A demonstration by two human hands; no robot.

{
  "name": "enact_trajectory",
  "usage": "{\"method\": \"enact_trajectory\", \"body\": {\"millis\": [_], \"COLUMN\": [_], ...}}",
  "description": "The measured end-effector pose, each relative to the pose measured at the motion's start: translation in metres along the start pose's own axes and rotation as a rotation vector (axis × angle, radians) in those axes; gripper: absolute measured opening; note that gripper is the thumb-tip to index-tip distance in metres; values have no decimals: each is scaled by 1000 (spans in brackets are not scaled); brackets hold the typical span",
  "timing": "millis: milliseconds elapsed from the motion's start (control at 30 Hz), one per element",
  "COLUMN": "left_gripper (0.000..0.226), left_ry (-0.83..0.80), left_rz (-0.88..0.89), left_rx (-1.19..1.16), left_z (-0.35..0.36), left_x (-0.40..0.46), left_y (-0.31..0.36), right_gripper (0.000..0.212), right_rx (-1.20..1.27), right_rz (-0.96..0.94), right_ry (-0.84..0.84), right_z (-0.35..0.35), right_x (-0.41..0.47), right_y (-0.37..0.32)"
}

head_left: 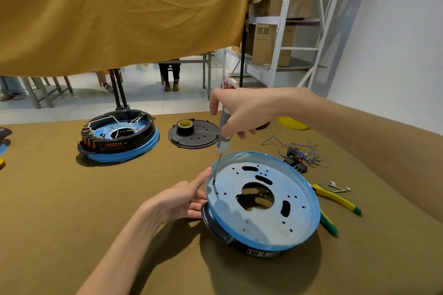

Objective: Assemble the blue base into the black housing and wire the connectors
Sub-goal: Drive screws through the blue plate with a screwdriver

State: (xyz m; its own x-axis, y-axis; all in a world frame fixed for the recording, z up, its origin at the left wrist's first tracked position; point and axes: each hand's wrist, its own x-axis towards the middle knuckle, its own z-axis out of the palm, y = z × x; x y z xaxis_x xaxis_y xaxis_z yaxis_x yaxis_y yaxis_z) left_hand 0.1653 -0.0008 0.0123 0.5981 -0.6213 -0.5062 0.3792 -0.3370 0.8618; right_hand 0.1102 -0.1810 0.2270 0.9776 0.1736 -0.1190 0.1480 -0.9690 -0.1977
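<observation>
A blue base [266, 220] sits in a black housing [215, 227] on the table in front of me. My right hand [242, 110] grips a grey screwdriver [223, 132] held nearly upright, its tip in a hole at the base's left edge. My left hand [182, 199] holds the housing's left rim, index finger stretched toward the screwdriver tip. A bundle of blue wires with black connectors [299, 155] lies to the right of the base.
A second, wired housing with blue base [119, 136] stands at the back left. A black perforated plate [203, 136] carries a tape roll [185, 126]. Yellow-green pliers [335, 199] and small white parts [339, 188] lie right. A yellow cloth hangs overhead; shelving stands behind.
</observation>
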Motion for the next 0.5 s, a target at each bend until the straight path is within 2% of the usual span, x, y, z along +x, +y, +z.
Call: {"method": "enact_trajectory", "body": {"millis": [67, 133, 233, 333, 367, 500], "left_gripper": [90, 87, 86, 90, 90, 89], "left_ry": [3, 9, 25, 29, 30, 26], "left_rz": [5, 6, 5, 1, 2, 1], "left_rx": [8, 10, 0, 6, 6, -6], "left_z": [1, 3, 4, 4, 4, 4], "left_x": [-1, -1, -1, 0, 0, 0], "left_y": [-1, 0, 0, 0, 0, 1], "right_gripper": [31, 37, 46, 33, 35, 44], "right_rx": [-92, -155, -30, -92, -147, -79], "right_rz": [5, 12, 29, 31, 38, 43], "right_ry": [54, 69, -24, 47, 73, -39], "right_z": [7, 8, 1, 6, 7, 4], "right_x": [3, 4, 2, 3, 3, 0], "right_y": [-1, -3, -5, -5, -6, -7]}}
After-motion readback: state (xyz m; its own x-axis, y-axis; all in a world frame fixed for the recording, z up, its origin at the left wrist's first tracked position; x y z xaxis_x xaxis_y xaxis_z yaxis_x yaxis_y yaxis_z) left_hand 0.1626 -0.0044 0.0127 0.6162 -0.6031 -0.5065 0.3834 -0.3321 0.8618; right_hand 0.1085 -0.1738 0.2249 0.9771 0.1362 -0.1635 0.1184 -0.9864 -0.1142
